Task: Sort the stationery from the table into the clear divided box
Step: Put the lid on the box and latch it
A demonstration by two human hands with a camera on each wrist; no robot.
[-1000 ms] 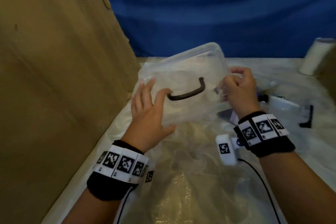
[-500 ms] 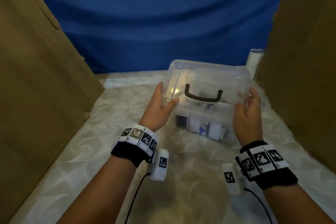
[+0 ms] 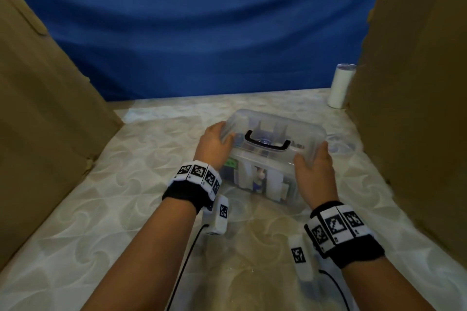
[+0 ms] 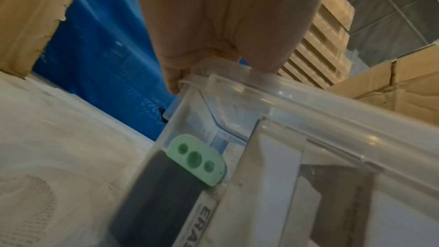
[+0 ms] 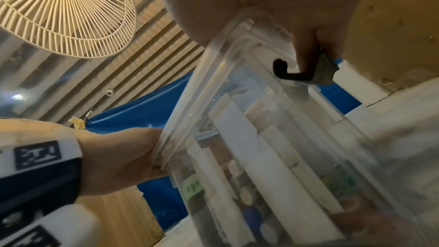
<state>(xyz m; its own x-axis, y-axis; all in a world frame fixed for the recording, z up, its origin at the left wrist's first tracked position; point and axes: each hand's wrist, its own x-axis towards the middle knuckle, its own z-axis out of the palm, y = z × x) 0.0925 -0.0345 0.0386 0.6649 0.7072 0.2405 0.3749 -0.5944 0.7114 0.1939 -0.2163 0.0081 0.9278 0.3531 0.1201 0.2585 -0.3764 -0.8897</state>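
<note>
The clear divided box [image 3: 265,185] stands on the table, with stationery showing through its walls: white packs, a blue-capped item and a green piece [image 3: 231,163]. A clear lid [image 3: 275,125] with a black handle [image 3: 266,143] lies over the box top. My left hand [image 3: 225,132] grips the lid's left end, thumb on top. My right hand [image 3: 312,154] grips its right end. In the left wrist view the green three-holed piece [image 4: 197,161] and an eraser pack [image 4: 206,221] sit inside the box under the lid rim [image 4: 308,100]. The right wrist view shows the lid [image 5: 237,67] and handle [image 5: 292,74].
Tall cardboard walls stand on the left [image 3: 50,108] and on the right [image 3: 417,83]. A blue cloth [image 3: 202,33] hangs behind. A white cylinder [image 3: 341,86] stands at the back right corner. The table wears a pale patterned cover [image 3: 126,197].
Both hands have brought the lid from the left, held up and tilted, down over the box, where it now lies nearly flat. The head view has swung toward the box.
</note>
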